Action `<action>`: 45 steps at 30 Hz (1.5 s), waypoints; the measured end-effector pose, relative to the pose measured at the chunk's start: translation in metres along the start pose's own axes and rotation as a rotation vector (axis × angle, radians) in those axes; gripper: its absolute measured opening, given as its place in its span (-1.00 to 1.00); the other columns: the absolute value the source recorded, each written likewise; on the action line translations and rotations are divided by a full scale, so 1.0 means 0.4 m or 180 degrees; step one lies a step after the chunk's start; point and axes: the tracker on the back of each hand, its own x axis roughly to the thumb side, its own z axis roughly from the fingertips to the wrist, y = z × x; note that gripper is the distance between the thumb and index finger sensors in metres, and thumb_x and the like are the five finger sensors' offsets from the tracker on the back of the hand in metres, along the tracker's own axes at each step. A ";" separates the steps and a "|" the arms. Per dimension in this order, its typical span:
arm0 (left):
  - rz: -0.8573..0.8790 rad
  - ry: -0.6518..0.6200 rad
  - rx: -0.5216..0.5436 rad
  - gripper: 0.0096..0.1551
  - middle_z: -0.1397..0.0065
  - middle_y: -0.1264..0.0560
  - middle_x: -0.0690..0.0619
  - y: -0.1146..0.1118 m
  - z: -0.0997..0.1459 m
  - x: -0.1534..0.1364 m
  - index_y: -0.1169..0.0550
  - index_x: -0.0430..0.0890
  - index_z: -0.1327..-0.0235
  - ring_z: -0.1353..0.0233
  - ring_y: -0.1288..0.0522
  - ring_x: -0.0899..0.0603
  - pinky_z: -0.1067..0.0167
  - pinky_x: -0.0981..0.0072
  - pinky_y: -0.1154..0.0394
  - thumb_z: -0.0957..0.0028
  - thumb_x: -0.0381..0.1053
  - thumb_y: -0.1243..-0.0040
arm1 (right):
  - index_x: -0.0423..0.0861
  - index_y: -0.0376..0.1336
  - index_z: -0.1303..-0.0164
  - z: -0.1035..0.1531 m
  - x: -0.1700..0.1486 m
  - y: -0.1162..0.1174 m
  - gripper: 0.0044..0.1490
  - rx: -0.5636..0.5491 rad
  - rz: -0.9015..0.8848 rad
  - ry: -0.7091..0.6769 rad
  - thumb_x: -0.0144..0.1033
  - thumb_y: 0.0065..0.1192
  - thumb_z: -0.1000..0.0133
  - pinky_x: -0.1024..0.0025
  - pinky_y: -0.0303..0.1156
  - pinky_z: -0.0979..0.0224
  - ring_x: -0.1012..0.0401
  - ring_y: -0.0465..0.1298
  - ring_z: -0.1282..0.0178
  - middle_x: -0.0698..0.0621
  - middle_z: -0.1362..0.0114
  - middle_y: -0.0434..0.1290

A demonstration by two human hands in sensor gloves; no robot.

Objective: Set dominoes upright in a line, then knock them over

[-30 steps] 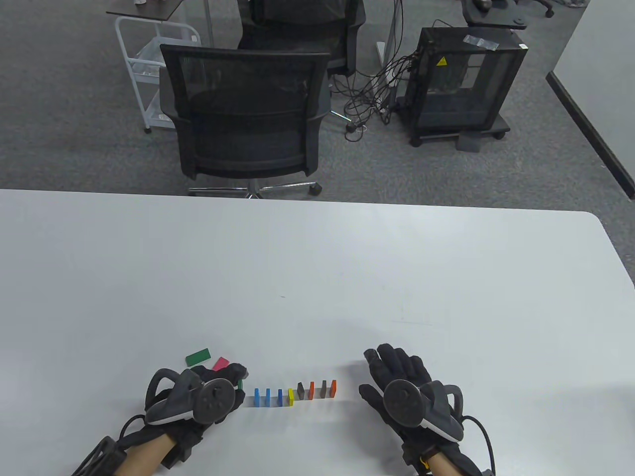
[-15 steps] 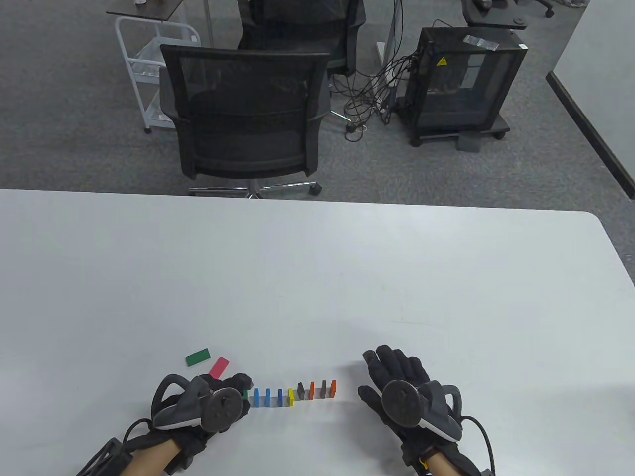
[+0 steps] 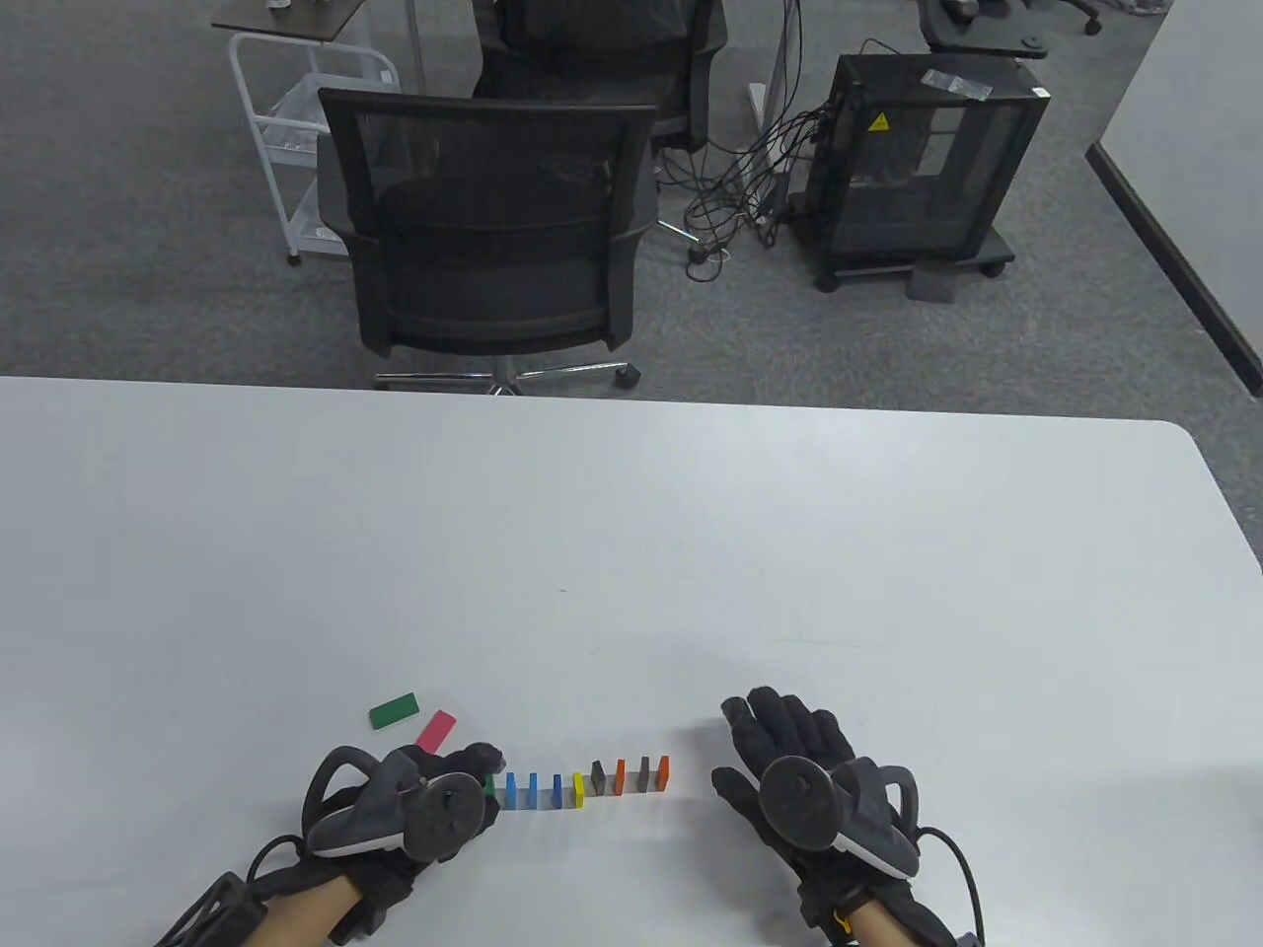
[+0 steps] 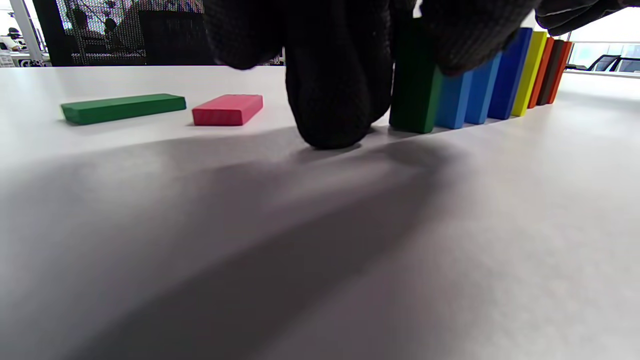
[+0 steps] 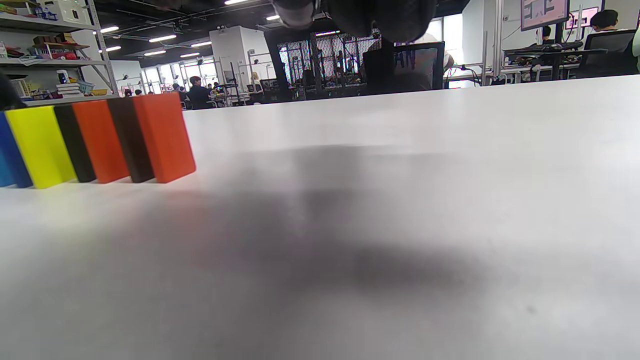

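Observation:
A row of upright dominoes runs left to right near the table's front edge: green, three blue, yellow, black, orange, brown, orange. My left hand pinches the top of the green domino at the row's left end, which stands on the table close to the first blue domino. One fingertip touches the table beside it. My right hand lies open on the table, just right of the last orange domino, holding nothing.
A second green domino and a pink domino lie flat behind my left hand. The white table stretches far beyond them. A black office chair stands past its far edge.
My left hand has moved right, bringing the green domino up to the left end of the row. The right hand has stayed in place.

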 end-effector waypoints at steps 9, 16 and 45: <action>0.0061 -0.0014 -0.0105 -0.24 -0.48 -0.61 -0.05 0.001 0.003 -0.001 -0.32 -0.20 -0.69 -0.24 -0.69 0.00 -0.48 0.11 -0.43 -0.37 0.20 -0.13 | -0.07 0.07 -0.73 0.000 0.000 0.000 -0.09 0.0003 0.0003 -0.0001 0.17 -0.10 -0.21 -0.11 -0.02 -0.69 -0.15 0.16 -0.71 -0.20 -0.75 0.05; 0.0145 0.0261 0.0094 -0.29 -0.58 -0.55 -0.09 0.059 0.035 -0.048 -0.35 -0.12 -0.70 -0.38 -0.63 -0.08 -0.54 -0.04 -0.37 -0.38 0.19 -0.13 | -0.07 0.07 -0.74 0.000 0.000 0.003 -0.09 0.0004 0.0005 0.0006 0.17 -0.10 -0.21 -0.11 -0.02 -0.69 -0.15 0.17 -0.71 -0.21 -0.75 0.05; -0.0457 0.1135 -0.0696 -0.36 -0.53 -0.46 -0.09 0.002 -0.099 -0.197 -0.34 -0.06 -0.72 -0.36 -0.53 -0.06 -0.54 0.02 -0.33 -0.41 0.07 -0.15 | -0.07 0.07 -0.73 -0.002 -0.003 0.007 -0.09 0.0059 -0.0006 0.0024 0.17 -0.10 -0.21 -0.11 -0.02 -0.69 -0.15 0.16 -0.71 -0.21 -0.75 0.05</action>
